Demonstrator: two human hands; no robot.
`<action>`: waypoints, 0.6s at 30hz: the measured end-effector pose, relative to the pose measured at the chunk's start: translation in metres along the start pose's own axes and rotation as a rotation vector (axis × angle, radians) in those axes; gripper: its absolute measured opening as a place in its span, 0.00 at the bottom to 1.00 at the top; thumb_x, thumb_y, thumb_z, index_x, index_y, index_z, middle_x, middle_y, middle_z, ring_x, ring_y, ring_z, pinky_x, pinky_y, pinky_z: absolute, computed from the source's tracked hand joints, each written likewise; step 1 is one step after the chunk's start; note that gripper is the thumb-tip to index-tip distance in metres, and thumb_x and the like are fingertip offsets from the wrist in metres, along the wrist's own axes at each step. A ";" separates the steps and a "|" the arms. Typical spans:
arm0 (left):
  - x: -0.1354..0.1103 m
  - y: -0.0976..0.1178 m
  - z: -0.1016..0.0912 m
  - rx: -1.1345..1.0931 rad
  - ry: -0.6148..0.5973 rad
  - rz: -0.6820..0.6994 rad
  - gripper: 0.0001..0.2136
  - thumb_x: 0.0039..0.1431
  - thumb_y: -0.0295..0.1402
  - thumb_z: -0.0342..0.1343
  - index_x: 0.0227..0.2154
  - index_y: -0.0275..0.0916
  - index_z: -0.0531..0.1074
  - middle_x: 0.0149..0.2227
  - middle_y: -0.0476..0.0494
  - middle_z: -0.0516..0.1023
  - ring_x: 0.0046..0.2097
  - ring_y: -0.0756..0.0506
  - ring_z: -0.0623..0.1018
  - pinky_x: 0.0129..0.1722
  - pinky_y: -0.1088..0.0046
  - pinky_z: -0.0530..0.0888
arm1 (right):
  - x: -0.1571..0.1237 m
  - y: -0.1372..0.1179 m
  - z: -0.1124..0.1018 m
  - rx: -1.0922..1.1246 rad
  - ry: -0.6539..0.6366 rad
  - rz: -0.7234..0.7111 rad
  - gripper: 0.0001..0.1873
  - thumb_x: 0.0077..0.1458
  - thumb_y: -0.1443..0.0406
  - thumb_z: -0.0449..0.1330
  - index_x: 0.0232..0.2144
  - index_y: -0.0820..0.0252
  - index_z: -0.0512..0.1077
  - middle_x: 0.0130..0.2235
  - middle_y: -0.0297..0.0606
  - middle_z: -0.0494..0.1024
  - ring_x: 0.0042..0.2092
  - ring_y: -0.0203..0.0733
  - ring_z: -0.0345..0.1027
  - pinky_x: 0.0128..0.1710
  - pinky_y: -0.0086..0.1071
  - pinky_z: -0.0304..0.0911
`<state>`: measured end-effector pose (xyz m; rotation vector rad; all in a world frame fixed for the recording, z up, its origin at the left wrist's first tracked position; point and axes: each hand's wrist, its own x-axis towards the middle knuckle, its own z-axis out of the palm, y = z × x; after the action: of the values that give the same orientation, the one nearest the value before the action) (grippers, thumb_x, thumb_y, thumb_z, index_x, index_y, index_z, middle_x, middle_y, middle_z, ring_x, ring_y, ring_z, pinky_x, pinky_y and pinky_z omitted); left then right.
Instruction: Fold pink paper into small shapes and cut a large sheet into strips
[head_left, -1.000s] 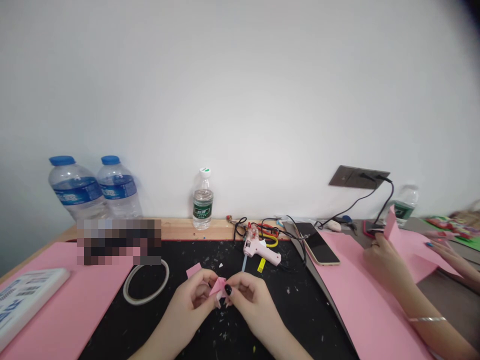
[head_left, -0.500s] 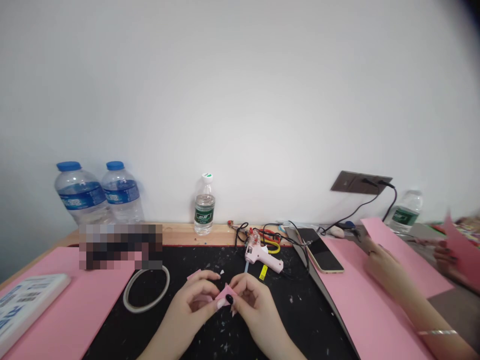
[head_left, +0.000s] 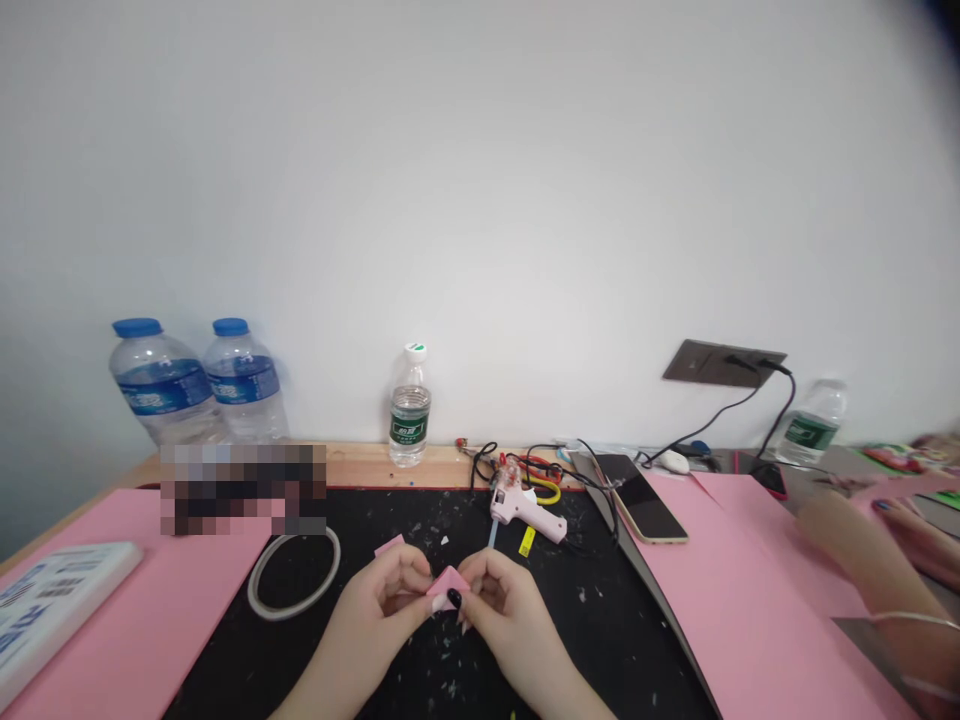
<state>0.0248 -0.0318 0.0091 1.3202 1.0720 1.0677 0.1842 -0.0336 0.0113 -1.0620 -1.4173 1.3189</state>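
Between my two hands is a small folded piece of pink paper (head_left: 448, 580), pointed at its top. My left hand (head_left: 386, 600) pinches its left side with thumb and fingers. My right hand (head_left: 506, 605) grips the right side, its dark-nailed thumb pressed on the front. Both thumbs nearly meet on the paper. Behind my left fingers, another pink paper scrap (head_left: 390, 546) lies on the black mat (head_left: 600, 640). Just beyond my right hand rests a pale pink glue gun (head_left: 529, 512) with a glue stick poking out.
A tape-like ring (head_left: 294, 574) lies left of my hands. Pink sheets (head_left: 217, 590) flank the mat, with a white box (head_left: 67, 610) at left and a phone (head_left: 641, 500) at right. A small water bottle (head_left: 409, 415) stands by the wall. A co-worker's arm (head_left: 862, 560) reaches in from the right.
The pink piece has turned slightly in my fingers and now shows a neater triangular peak. At right, the co-worker's hands have moved, and the pink sheet they held up is lowered.
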 end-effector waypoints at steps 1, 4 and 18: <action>0.001 -0.001 -0.001 -0.010 -0.004 -0.017 0.09 0.47 0.34 0.59 0.25 0.39 0.64 0.23 0.53 0.73 0.29 0.49 0.73 0.30 0.75 0.67 | 0.000 0.001 0.000 -0.020 0.006 0.018 0.08 0.47 0.64 0.60 0.23 0.63 0.66 0.22 0.29 0.67 0.23 0.31 0.60 0.23 0.25 0.56; 0.002 -0.006 -0.001 -0.022 -0.036 -0.061 0.10 0.46 0.34 0.60 0.25 0.39 0.63 0.20 0.54 0.73 0.25 0.50 0.72 0.27 0.77 0.65 | 0.001 0.004 -0.001 -0.062 0.017 0.058 0.10 0.48 0.62 0.60 0.22 0.63 0.66 0.18 0.28 0.65 0.21 0.31 0.59 0.22 0.24 0.55; 0.000 -0.012 0.003 -0.066 -0.221 -0.125 0.06 0.45 0.30 0.60 0.26 0.37 0.68 0.20 0.54 0.71 0.25 0.49 0.74 0.28 0.75 0.70 | -0.006 -0.004 -0.002 -0.409 -0.119 -0.079 0.11 0.54 0.66 0.52 0.20 0.61 0.63 0.15 0.25 0.60 0.18 0.29 0.52 0.18 0.23 0.46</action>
<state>0.0278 -0.0319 -0.0025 1.2681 0.9332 0.8365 0.1876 -0.0386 0.0146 -1.1897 -1.8522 1.0741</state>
